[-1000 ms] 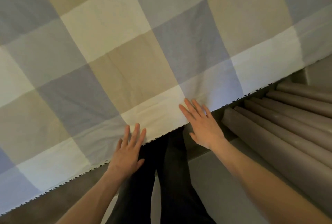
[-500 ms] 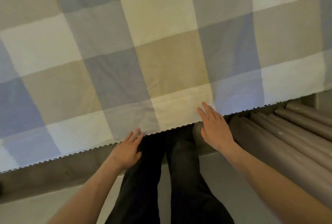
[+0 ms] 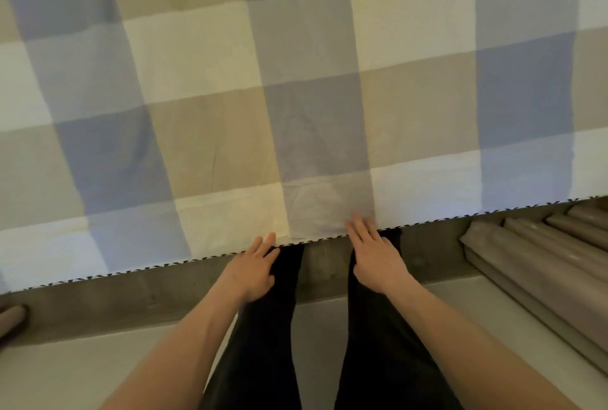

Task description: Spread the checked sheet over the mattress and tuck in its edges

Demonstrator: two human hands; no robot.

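Observation:
The checked sheet (image 3: 296, 87), in blue, beige and white squares, lies flat over the mattress and fills the upper part of the view. Its near edge, trimmed with black-and-white stitching, runs along the bed's side. My left hand (image 3: 253, 266) reaches that edge with straight fingers, its fingertips touching the hem. My right hand (image 3: 375, 251) lies flat a little to the right, fingertips on the sheet's edge. Neither hand holds anything. The mattress itself is hidden under the sheet.
A brown bed frame rail (image 3: 131, 297) runs below the sheet's edge. Several brown rolled tubes (image 3: 539, 255) lie stacked at the right. My dark-trousered legs (image 3: 263, 343) stand against the rail on a pale floor (image 3: 82, 370). A rounded brown object (image 3: 10, 317) sits at the far left.
Both hands have slid back from flat on the sheet's top to its near edge. The view has shifted so that the edge runs more level.

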